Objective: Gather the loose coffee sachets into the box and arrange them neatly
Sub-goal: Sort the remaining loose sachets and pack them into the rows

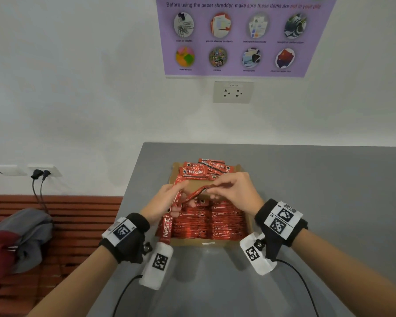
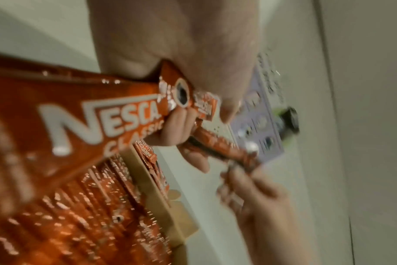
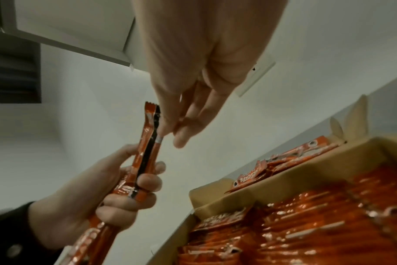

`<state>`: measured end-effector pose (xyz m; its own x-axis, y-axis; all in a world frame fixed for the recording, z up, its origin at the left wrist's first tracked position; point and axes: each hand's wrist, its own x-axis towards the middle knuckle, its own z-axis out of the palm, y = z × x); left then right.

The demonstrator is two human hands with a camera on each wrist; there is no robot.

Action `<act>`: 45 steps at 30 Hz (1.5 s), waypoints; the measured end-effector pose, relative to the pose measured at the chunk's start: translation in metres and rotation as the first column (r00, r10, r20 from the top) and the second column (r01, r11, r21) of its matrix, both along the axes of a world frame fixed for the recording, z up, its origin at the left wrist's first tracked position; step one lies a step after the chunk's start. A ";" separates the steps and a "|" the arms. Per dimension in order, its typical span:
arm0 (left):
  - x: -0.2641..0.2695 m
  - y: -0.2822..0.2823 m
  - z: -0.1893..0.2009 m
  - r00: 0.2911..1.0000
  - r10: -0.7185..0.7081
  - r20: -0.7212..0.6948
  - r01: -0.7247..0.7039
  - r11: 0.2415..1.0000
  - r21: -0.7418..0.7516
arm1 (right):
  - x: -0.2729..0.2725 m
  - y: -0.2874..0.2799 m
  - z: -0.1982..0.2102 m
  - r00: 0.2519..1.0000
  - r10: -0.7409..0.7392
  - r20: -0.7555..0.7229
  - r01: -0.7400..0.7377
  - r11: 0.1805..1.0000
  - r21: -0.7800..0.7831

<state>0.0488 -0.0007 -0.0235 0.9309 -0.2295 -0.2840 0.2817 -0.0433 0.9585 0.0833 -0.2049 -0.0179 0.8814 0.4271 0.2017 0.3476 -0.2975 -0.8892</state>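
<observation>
A cardboard box (image 1: 188, 243) on the grey table (image 1: 318, 191) holds packed rows of red coffee sachets (image 1: 215, 223). Several loose sachets (image 1: 199, 171) lie jumbled at its far end. Above the box, my left hand (image 1: 172, 202) grips a small bunch of sachets (image 1: 166, 229) that hangs down past the wrist. My right hand (image 1: 212, 191) pinches the far end of one sachet (image 1: 196, 193) from that bunch. In the right wrist view the fingertips (image 3: 179, 139) meet the sachet's upper end (image 3: 158, 139), and the left hand (image 3: 134, 199) curls round the bunch. The box wall (image 3: 283, 179) lies to the right.
The table's left edge (image 1: 133, 191) drops to a red slatted bench (image 1: 78, 209) with a pile of clothes (image 1: 21, 236). A wall stands just behind the table with a socket (image 1: 233, 92) and a purple poster (image 1: 242, 35). Camera cables (image 1: 302, 282) trail over the table's near part.
</observation>
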 end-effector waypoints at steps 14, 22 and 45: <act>0.005 0.000 -0.010 0.939 0.141 0.314 -0.255 0.897 0.362 | -0.002 0.005 -0.018 0.999 0.003 0.047 0.010 0.960 -0.281; 0.008 -0.001 0.005 0.945 -0.189 0.267 0.034 0.868 0.496 | 0.005 0.021 -0.007 0.988 0.061 0.140 -0.025 0.968 -0.251; 0.013 0.014 -0.019 0.931 -0.016 0.364 -0.283 0.596 0.751 | 0.008 0.025 -0.035 0.994 0.035 -0.100 -0.084 0.837 -0.541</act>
